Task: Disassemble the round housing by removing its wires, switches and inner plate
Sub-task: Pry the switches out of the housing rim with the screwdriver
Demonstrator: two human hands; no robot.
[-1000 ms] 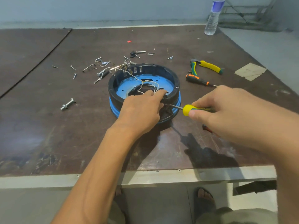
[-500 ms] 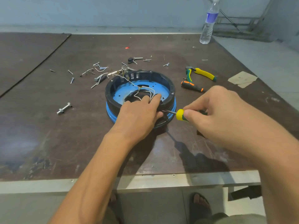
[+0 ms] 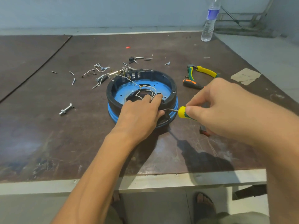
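Head view: black round housing [image 3: 167, 81] (blue inner plate [image 3: 123, 94]), white wires [image 3: 146, 90]

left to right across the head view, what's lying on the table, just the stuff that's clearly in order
large bolt → round housing → yellow-green pliers → cardboard scrap

Bench items on the brown tabletop [image 3: 48, 126].
A water bottle [image 3: 209, 21] is stood at the far edge; yellow-green pliers [image 3: 207, 71] are laid beside an orange-black tool handle [image 3: 191, 83] at right; loose screws [image 3: 73, 81] and a nutted bolt [image 3: 66, 109] are scattered at left.
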